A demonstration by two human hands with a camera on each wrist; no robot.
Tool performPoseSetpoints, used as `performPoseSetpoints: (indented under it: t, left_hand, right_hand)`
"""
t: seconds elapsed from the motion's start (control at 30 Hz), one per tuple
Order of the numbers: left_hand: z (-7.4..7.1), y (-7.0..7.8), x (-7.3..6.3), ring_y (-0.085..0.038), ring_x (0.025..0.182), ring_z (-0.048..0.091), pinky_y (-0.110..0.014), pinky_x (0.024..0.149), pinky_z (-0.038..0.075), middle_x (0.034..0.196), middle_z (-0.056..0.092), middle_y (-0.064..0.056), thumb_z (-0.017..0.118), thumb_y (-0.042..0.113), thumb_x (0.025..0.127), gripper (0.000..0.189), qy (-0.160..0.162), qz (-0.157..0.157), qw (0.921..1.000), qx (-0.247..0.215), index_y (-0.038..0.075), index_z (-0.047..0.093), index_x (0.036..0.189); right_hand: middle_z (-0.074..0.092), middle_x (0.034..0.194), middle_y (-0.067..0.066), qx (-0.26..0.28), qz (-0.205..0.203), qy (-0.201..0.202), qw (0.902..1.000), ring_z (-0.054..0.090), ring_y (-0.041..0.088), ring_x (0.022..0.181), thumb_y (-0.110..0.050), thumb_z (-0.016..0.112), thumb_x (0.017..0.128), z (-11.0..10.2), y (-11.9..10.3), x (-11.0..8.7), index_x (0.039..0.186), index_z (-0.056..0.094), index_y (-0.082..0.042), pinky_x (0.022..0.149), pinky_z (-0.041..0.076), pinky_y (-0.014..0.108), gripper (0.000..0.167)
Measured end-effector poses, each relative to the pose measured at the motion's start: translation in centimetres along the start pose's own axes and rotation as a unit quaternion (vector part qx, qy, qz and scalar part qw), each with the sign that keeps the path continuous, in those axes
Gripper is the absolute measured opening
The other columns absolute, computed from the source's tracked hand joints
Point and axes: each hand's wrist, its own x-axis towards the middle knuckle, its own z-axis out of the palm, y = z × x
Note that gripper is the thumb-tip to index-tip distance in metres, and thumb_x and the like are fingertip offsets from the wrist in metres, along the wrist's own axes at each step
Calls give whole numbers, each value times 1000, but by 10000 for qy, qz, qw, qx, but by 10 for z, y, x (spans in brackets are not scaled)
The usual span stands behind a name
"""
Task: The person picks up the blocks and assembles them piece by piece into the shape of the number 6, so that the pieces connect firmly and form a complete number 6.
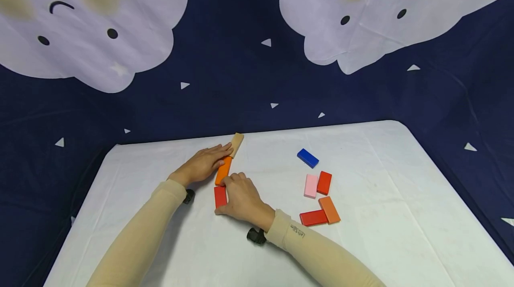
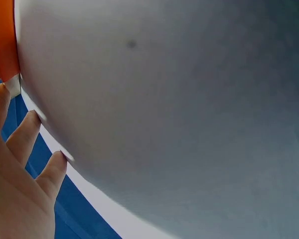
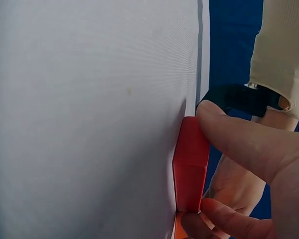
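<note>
Three blocks form a slightly bent line at the table's left middle: a beige block (image 1: 237,143) at the far end, an orange block (image 1: 223,171) in the middle and a red block (image 1: 220,197) nearest me. My left hand (image 1: 202,164) rests its extended fingers at the joint of the beige and orange blocks; in the left wrist view its fingers (image 2: 24,138) spread out, with the tips low at the table surface. My right hand (image 1: 244,198) pinches the red block end to end, thumb at the near end, fingers by the orange block.
On the right lie a blue block (image 1: 308,158), a pink block (image 1: 311,186) beside a red one (image 1: 324,183), and an orange block (image 1: 329,210) against another red one (image 1: 313,218). A dark cloud-print curtain (image 1: 225,55) hangs behind the white-covered table (image 1: 381,166).
</note>
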Motion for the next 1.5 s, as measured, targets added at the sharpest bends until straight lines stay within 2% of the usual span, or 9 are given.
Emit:
performPoseSetpoints:
  t: [0.23,0.37,0.6,0.8,1.27,1.5]
  left_hand:
    - [0,1,0,-33,149,29,-58,119,21,164,29,-5,48,20,108,50,24,15,10000,-19,10,38,156]
    - [-1,1,0,-33,149,29,-58,119,21,164,29,-5,49,20,107,50,22,10,10000,-10,10,39,155]
    - [0,1,0,-33,148,30,-59,119,21,164,30,-5,49,21,107,51,20,-41,10000,32,11,39,156]
    - [0,1,0,-33,149,30,-58,119,21,164,30,-5,49,21,107,51,-14,-106,9999,10,11,38,156]
    - [-1,4,0,-32,150,28,-58,120,19,164,28,-3,49,24,107,53,-123,-305,9995,26,13,35,157]
    - [0,3,0,-30,150,27,-56,121,18,165,27,-1,49,25,107,53,-161,-365,9992,28,15,34,158]
  right_hand:
    - [64,103,1,197,-87,54,9998,53,20,97,-50,90,70,-4,3,-3,118,68,-8,87,48,33,67]
    - [64,103,1,628,-137,114,9979,53,18,97,-46,89,71,-12,8,-8,121,66,-8,86,47,31,66]
    - [66,115,5,1340,-171,241,9905,54,20,110,-43,89,75,-30,19,-21,130,62,-8,97,47,34,71]
    - [63,122,2,1671,-127,292,9854,55,18,110,-37,88,78,-46,25,-34,134,60,-11,95,50,34,67]
    - [63,125,0,1941,-166,488,9796,56,21,111,-34,88,78,-67,48,-66,133,61,-17,93,50,41,63]
    - [62,123,-5,1724,-90,713,9824,57,19,110,-33,90,76,-74,59,-79,130,62,-22,90,52,38,62]
